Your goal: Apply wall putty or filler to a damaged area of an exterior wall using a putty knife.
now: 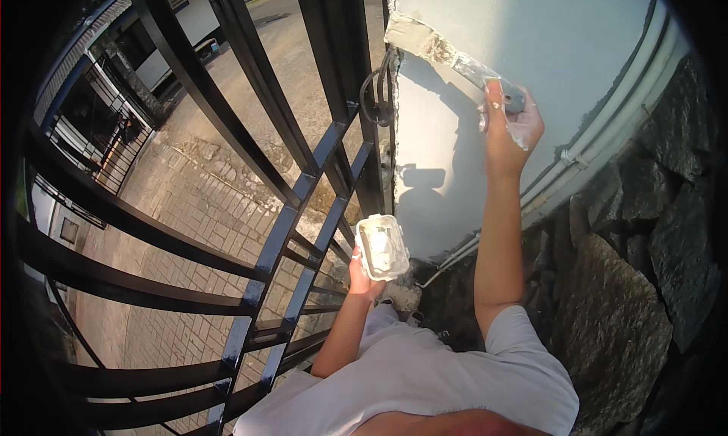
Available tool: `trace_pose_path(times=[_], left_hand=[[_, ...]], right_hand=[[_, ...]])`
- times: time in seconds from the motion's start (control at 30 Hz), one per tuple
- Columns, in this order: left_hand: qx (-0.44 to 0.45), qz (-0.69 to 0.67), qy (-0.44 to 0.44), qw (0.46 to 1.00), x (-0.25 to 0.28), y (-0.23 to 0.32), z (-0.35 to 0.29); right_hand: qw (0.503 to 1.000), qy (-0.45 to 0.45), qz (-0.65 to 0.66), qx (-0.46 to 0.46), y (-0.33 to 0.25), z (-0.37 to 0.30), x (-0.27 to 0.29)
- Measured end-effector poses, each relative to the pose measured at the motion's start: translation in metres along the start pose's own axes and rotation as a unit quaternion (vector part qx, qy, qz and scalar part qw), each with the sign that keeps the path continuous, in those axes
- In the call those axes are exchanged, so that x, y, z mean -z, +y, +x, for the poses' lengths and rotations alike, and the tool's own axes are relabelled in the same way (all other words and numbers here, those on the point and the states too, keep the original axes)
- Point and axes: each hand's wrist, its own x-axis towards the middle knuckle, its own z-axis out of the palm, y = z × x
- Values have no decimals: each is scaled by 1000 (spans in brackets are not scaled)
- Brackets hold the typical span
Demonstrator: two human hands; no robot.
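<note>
My right hand (513, 125) grips the handle of a flat, wide-ended tool (444, 51); coated in cream paste, it could be a putty knife or a brush. White smears cover those fingers. The tool's broad end lies at the left edge of the pale blue-white wall (462, 216), beside the dark gate post; whether it touches I cannot tell. Lower down, my left hand (362, 280) holds a small clear plastic tub (405, 243) from its left and underneath. Thick white paste (381, 243) lies inside the tub and clings to its walls.
A black metal gate (258, 265) fills the left side, with a brick-paved drive (189, 261) beyond its bars. Pale pipes (557, 174) run along the wall's right side. Dark rough stonework (614, 315) rises at the lower right. A looped cable (369, 98) hangs by the gate post.
</note>
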Motion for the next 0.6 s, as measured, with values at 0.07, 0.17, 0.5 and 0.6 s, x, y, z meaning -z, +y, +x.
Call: trace_pose_path(times=[0.07,0.17,0.5,0.6], left_hand=[[21,-22,12,999,1,-6,-5],[20,0,39,999,-12,3,0],[-1,-20,-48,999,-6,28,24],[-3,10,-43,999,-10,28,31]], right_hand=[[997,-4,-79,20,10,10,-9],[991,22,-110,67,16,26,1],[994,-15,109,-5,-2,1,16],[987,-61,146,-22,6,15,15]])
